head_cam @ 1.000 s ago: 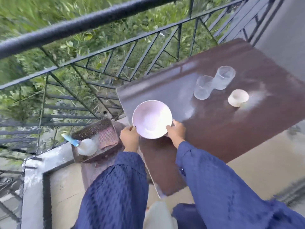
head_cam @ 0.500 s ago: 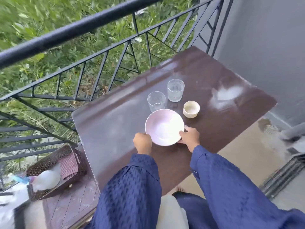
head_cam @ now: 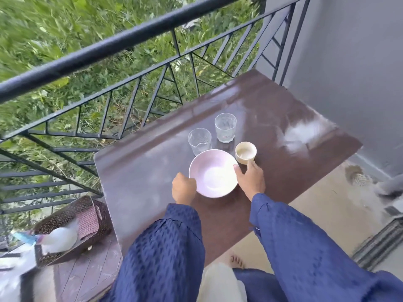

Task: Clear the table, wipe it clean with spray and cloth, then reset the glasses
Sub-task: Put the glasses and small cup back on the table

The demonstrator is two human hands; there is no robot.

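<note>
- Bowl (head_cam: 212, 173) at table (head_cam: 139, 171) middle, just before two glasses (head_cam: 199, 140) and beside cup (head_cam: 245, 152); can't tell if fully set down.
- Left hand (head_cam: 183, 188): fingers curled, gripping the bowl's left rim.
- Right hand (head_cam: 250, 179): fingers relaxed and straight, thumb touching the right rim, fingertips near the cup.
- White smear (head_cam: 301, 132) on the far corner; spray bottle (head_cam: 58, 237) and cloth (head_cam: 88, 221) sit in basket (head_cam: 65, 216), well apart.
- Step: probably clearing, unsure.
- Next: firm two-hand hold, lift without knocking the glasses.

Nothing legible anywhere. The farther, right-hand clear glass tumbler (head_cam: 225, 129) carries a small red printed mark (head_cam: 226, 136) low on its near side, too blurred to read as letters or numbers.
</note>
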